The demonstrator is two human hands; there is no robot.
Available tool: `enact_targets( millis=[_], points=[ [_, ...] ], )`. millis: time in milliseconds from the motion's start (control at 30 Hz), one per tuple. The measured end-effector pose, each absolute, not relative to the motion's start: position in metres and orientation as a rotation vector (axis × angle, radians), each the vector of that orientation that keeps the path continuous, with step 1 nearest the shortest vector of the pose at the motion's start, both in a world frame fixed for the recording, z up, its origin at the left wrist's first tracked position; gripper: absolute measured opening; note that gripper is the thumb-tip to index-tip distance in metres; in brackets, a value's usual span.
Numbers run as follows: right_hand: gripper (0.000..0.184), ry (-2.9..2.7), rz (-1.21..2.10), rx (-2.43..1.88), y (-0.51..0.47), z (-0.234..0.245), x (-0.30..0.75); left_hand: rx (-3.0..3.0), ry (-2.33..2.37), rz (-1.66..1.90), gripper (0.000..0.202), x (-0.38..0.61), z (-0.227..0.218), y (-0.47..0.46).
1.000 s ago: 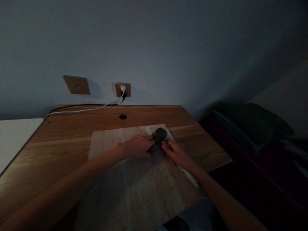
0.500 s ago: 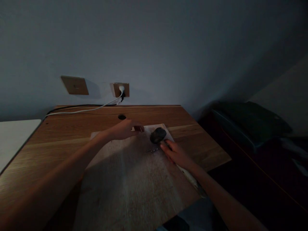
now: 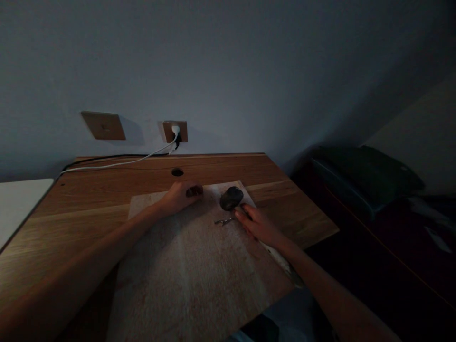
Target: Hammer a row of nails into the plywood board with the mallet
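My right hand [image 3: 261, 227] is wrapped round the pale handle [image 3: 281, 261] of a mallet with a dark, rounded head [image 3: 231, 198]. That head is low over the far right part of a worn wooden board [image 3: 206, 270], and I cannot tell if it touches. Beside it on the board lie several small shiny metal pieces [image 3: 223, 222], perhaps nails. My left hand [image 3: 180, 195] is at the board's far edge, its fingers curled. Something dark shows within the curl, too dim to name.
The board lies on a wooden desk [image 3: 85, 223] with a round cable hole [image 3: 177, 172]. White and black cables [image 3: 117, 165] run to a wall socket [image 3: 181, 130]; a second wall plate [image 3: 104, 126] is left of it. A white surface [image 3: 24, 202] adjoins at left. Dark cushion-like bulk [image 3: 370, 175] lies right.
My left hand has moved left and slightly down, away from the mallet head. The right hand keeps its hold on the mallet almost in place. The view has shifted slightly.
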State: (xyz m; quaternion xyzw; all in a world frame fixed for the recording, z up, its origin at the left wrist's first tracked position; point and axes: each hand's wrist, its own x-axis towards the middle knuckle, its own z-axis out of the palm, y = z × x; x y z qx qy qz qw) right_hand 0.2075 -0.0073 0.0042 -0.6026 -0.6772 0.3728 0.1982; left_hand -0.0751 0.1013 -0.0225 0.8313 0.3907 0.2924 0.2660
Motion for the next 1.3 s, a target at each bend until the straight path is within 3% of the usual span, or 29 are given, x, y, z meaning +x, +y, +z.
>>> enact_targets(
  millis=[700,1000,1300],
  points=[
    [0.024,-1.898,1.117,-1.569,-0.003,0.021,0.184,2.287,0.999,0.728,0.01,-0.074,-0.024,0.097],
    [0.019,-2.009,1.096,-1.615,0.007,0.032,0.151,2.223,0.963,0.773,0.046,-0.075,-0.024,0.096],
    [0.023,-2.053,1.018,-1.66,0.004,0.038,0.148,2.229,0.928,0.825,0.045,-0.075,-0.027,0.097]
  ],
)
